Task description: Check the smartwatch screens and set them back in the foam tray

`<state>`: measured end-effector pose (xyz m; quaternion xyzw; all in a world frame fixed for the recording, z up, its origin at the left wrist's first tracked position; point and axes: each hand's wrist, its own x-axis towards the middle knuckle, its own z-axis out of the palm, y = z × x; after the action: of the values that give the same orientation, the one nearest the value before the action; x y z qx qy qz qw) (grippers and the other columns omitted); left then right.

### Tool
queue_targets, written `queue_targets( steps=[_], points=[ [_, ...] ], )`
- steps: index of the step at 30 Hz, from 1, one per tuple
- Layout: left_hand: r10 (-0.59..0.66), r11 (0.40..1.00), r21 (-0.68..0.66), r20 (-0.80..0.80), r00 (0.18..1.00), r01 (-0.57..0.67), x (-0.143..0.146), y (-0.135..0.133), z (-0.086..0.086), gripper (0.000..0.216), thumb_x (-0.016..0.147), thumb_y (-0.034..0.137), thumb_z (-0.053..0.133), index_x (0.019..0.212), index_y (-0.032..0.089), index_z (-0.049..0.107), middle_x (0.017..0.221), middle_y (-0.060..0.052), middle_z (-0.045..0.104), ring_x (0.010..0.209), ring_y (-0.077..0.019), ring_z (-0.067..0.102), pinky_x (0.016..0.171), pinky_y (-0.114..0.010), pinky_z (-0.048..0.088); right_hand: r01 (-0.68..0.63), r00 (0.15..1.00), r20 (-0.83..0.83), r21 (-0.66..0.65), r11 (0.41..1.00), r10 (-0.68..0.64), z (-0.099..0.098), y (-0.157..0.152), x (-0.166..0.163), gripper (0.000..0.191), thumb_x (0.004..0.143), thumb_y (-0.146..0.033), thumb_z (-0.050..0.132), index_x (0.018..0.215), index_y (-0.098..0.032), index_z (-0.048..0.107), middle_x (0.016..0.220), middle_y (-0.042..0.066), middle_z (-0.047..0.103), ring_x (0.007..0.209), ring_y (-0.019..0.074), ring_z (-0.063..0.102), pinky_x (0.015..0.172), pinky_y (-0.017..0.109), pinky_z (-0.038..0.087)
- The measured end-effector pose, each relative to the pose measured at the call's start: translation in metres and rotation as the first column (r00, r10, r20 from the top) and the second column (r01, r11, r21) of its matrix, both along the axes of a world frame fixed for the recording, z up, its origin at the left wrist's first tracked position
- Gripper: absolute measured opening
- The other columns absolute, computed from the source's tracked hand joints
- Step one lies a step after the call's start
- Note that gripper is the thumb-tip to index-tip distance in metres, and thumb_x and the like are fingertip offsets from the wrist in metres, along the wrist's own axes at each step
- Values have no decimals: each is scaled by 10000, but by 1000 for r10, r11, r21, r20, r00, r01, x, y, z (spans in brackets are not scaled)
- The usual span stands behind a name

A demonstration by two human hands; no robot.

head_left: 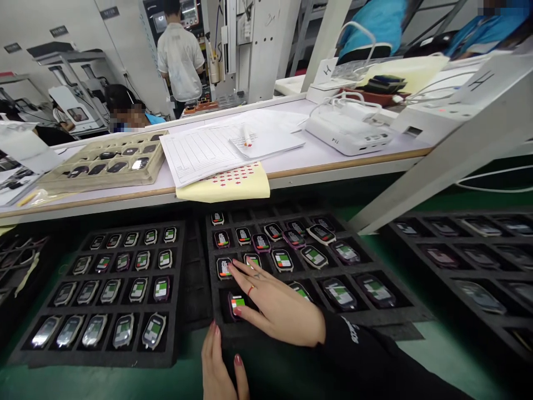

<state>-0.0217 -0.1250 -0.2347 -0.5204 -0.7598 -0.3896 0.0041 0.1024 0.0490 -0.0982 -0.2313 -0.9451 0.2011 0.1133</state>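
My right hand [283,308] reaches over the middle black foam tray [316,319], fingers spread. Its fingertips rest on or just above the lit screens at the tray's left side; the forefinger is at a smartwatch body [224,269], and the thumb is by another one [237,303] in the front row. No straps show on these watches. Part of the front rows is hidden under my palm. Below the tray's front left corner is my left hand [220,364], fingers extended, with nothing in it; its fingertips are close to the tray edge, though contact is unclear.
More watches fill a foam tray [177,311] on the left and a darker tray [441,278] on the right. Above runs a shelf [333,161] with papers [200,150], a beige parts tray [154,172] and a white charger box [345,133]. A slanted post stands right. People work behind.
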Motion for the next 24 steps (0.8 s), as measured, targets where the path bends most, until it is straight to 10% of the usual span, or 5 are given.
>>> queue_targets(
  steps=[11, 24],
  points=[
    [13, 1000, 23, -5, 1000, -13, -1, 2, -1, 406, 956, 141, 469, 1362, 143, 478, 1299, -171, 601, 1224, -275, 597, 935, -433, 553, 290, 952, -146, 158, 944, -268, -11, 27, 60, 616, 1108, -345, 293, 1622, -156, 11, 1559, 190, 385, 1469, 292, 299, 1188, 595, 305],
    [145, 989, -33, 11, 989, -144, 7, 6, -7, 451, 966, 174, 484, 1416, 192, 450, 1268, -156, 630, 1182, -309, 615, 886, -443, 565, 375, 927, -110, 259, 890, -358, -5, 52, 105, 561, 1108, -418, 254, 1566, -94, 282, 1446, 216, 527, 1414, 321, 404, 1180, 629, 296]
  ],
)
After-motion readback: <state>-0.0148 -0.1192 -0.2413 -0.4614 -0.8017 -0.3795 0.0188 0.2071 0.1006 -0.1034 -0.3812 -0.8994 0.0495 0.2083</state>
